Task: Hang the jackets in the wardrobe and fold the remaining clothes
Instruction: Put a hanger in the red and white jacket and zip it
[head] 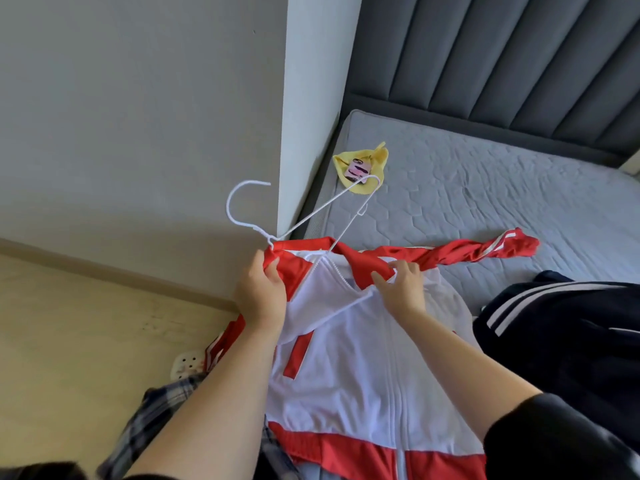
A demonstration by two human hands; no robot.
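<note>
Hanger (228, 206) hook crowded by wall corner (288, 133) at 11 o'clock; bed (485, 188) open at 2 o'clock. Jacket (346, 358) collar clutched in left grip (261, 289), pinched by right grip (403, 289).

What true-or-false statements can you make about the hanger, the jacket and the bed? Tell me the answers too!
1. The left hand grips the red and white jacket at its collar. True.
2. The white hanger hangs in a wardrobe. False: it sits partly inside the jacket.
3. A yellow cloth lies on the mattress. True.
4. The dark striped garment lies on the floor. False: it lies on the mattress.
</note>
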